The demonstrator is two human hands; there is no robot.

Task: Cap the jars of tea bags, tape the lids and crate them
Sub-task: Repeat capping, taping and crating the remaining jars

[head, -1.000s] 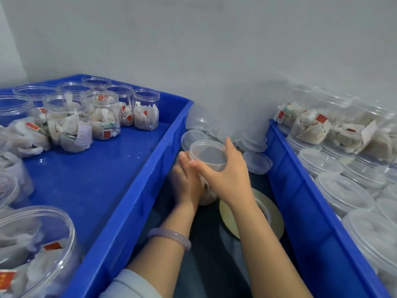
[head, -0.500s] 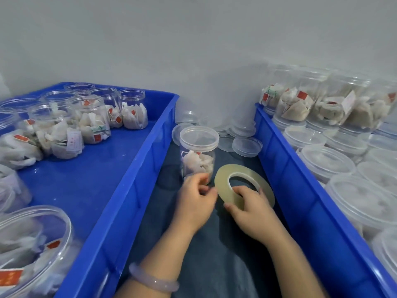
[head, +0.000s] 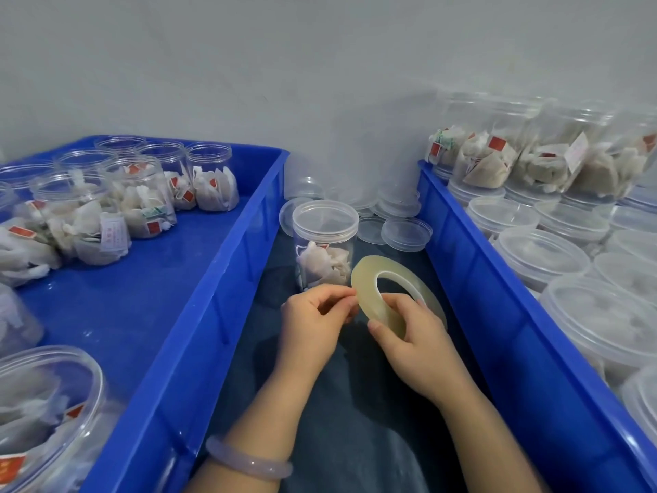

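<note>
The yellowish ring-shaped roll of clear tape (head: 366,291) is gripped at its lower rim by the R hand (head: 416,338) & pinched at its left edge by the L hand (head: 313,322), w/ the lidded clear plastic tea-bag jar (head: 324,240) stood just behind.

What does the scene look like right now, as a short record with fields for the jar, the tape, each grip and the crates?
jar: capped jar of tea bags, upright between the crates, no tape seen on it
tape roll: tilted up in front of the jar
right grip: holds the roll's lower rim
left grip: pinches at the roll's outer edge
left crate: uncapped jars
right crate: capped jars
spare lids: behind the jar
</note>
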